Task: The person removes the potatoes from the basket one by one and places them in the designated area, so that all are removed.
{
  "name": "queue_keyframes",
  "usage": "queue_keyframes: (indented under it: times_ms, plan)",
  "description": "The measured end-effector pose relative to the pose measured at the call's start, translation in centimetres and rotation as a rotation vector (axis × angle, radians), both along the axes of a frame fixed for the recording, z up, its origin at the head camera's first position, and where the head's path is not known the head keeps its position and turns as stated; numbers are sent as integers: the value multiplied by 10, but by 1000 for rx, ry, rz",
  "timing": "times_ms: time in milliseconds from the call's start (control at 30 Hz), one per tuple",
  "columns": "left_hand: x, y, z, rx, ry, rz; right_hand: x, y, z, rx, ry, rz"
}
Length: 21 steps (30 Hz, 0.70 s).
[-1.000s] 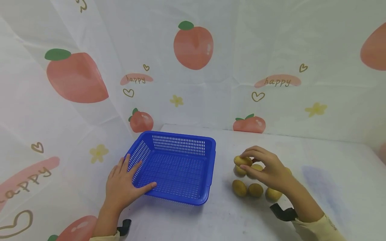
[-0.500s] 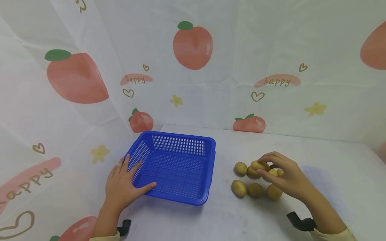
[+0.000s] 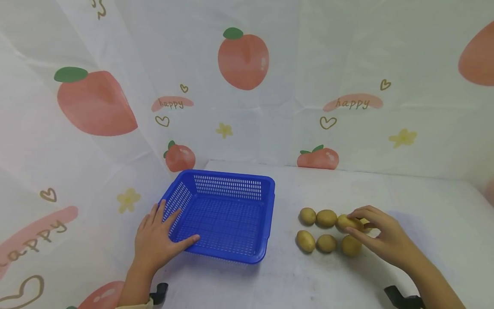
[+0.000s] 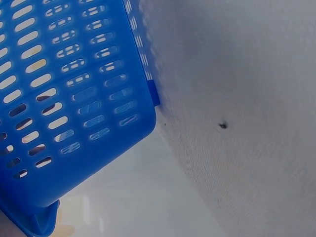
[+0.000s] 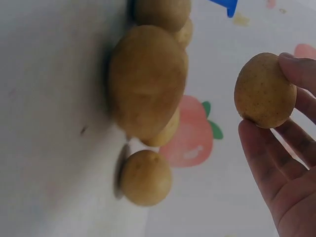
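Note:
My right hand [image 3: 390, 238] pinches a potato [image 5: 265, 90] between thumb and fingertips, above the right end of the back row of potatoes. My left hand [image 3: 158, 240] rests with spread, straight fingers on the front left rim of a blue plastic basket [image 3: 268, 223]. No potato shows inside the basket. To its right, potatoes lie in two rows. In front are a longish potato [image 3: 305, 241], a rounder potato [image 3: 326, 243] and a larger potato [image 3: 351, 246]. Behind them, one potato [image 3: 307, 216] sits beside another potato [image 3: 326, 218]; my right fingers partly hide what lies farther right.
A white cloth covers the table [image 3: 285, 283]. Behind and to the left hangs a white sheet [image 3: 278, 86] printed with red fruit, hearts and lettering. The basket's slotted side [image 4: 74, 84] fills much of the left wrist view.
My right hand has moved right with the potato, from above the left end of the back row to its right end, and lower. My left hand stays on the basket.

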<state>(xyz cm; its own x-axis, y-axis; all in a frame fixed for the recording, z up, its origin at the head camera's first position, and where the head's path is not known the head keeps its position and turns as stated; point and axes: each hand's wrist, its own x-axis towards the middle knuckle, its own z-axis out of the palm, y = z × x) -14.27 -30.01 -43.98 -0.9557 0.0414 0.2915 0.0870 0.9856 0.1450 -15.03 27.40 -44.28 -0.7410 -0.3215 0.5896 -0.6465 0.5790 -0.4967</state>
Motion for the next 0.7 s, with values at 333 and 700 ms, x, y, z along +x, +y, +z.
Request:
queue_keyframes:
  times_ms: [333, 700]
  plan:
    - [-1, -3, -3, 1, 17, 0, 7, 13, -12, 23, -23, -29]
    - [0, 1, 1, 4, -15, 5, 9, 28, -21, 73, -44, -37]
